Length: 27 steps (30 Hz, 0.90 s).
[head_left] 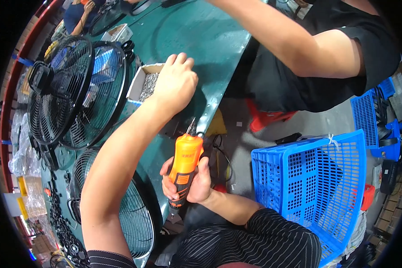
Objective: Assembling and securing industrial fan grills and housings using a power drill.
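Observation:
My right hand [199, 184] is wrapped round an orange and black electric screwdriver [186, 156] in front of the table's edge. The tool stands nearly upright, its narrow tip pointing down toward my body. Farther forward, my left hand [177, 85] is beside and partly over a small open carton [135, 87] of small metal screws [148, 86]. Its fingers are curled, back of the hand up; whatever they hold is hidden. Left of my forearm lie black wire fan guards [107, 96], and another fan guard [136, 219] is nearer, partly behind that arm.
The green table [210, 44] runs along my left. Black small parts [71, 236] are heaped at its near left. A large blue plastic basket [277, 178] stands to the right. Across, a person in black [281, 85] reaches over the table; another person [78, 18] is at far left.

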Available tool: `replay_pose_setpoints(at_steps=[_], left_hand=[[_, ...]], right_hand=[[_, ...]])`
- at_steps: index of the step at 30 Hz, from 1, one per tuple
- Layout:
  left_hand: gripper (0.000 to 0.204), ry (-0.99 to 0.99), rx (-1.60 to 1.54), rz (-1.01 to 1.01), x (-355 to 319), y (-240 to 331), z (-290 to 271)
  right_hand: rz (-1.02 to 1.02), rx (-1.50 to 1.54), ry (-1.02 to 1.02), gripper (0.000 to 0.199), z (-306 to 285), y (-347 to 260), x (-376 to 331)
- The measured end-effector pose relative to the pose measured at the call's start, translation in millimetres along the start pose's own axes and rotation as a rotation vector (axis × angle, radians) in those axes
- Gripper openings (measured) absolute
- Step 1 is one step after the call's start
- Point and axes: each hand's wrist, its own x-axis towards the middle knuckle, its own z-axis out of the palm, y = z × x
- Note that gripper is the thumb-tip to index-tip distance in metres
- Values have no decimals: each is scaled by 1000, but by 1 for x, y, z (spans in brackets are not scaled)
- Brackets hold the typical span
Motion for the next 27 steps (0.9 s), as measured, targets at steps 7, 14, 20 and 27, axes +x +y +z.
replay_pose_setpoints(at_steps=[7, 14, 20, 27], left_hand=[[8, 34, 21, -18, 1, 3, 13], [10, 54, -192, -102, -1, 9, -17], [11, 133, -939, -548, -94, 23, -122], [8, 371, -1121, -1052, -306, 108, -210]], right_hand=[[16, 16, -31, 95, 1, 0, 0], [12, 41, -68, 83, 3, 0, 0], [29, 16, 9, 85, 13, -8, 0], [130, -85, 127, 95, 37, -5, 2]])
